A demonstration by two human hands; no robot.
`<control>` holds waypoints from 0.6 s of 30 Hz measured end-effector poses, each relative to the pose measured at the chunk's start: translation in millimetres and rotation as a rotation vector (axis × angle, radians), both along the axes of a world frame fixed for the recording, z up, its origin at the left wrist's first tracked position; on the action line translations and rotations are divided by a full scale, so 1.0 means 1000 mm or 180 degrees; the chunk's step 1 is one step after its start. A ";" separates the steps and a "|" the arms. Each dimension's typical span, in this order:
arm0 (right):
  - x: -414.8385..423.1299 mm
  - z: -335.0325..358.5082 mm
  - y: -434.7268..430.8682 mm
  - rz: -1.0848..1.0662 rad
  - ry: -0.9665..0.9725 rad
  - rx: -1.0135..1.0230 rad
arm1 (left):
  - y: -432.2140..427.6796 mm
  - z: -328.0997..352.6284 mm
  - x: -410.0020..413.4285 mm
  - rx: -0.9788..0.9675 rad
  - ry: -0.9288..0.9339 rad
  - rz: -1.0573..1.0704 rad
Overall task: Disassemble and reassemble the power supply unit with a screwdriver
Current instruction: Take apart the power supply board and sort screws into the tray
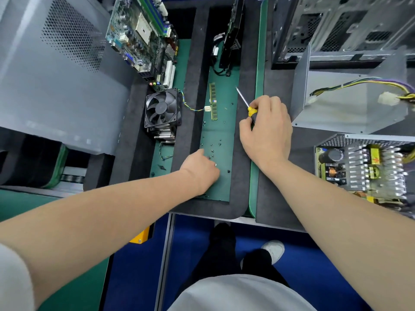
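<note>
While right hand (267, 131) grips screwdriver (251, 111), power supply unit (363, 169) lies at its four o'clock. Grasp of left hand (199, 170) unclear.

Left of the right hand (266, 131) gripping the screwdriver (249, 106), bare green mat (222, 135) lies open as far as the memory stick (213, 101). Just right of that grip the metal cover (336, 104) blocks the way. Loose screws (213, 147) lie scattered just beyond the left hand (199, 170), and the fan (161, 108) stands farther left.
</note>
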State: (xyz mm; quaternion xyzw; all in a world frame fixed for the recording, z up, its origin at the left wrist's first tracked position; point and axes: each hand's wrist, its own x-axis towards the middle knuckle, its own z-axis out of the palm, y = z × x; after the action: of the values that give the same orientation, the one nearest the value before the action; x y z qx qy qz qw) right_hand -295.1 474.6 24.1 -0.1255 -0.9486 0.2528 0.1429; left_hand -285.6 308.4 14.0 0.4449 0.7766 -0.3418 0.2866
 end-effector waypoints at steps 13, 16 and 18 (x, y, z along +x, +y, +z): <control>0.001 0.000 0.001 0.0005 -0.0019 -0.0015 | -0.002 0.001 -0.007 0.0085 -0.0117 0.0120; 0.001 0.000 0.001 0.0016 -0.0027 0.0015 | -0.001 0.002 -0.004 0.0216 -0.0069 0.0425; 0.001 0.000 0.001 0.0019 -0.0020 0.0036 | -0.001 0.002 -0.003 0.0305 -0.0033 0.0463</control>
State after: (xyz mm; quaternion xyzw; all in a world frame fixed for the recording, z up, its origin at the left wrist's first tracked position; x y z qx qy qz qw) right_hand -294.1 475.9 23.7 -0.1226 -0.9509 0.2475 0.1398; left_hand -288.4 307.8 16.1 0.4023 0.8208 -0.2802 0.2931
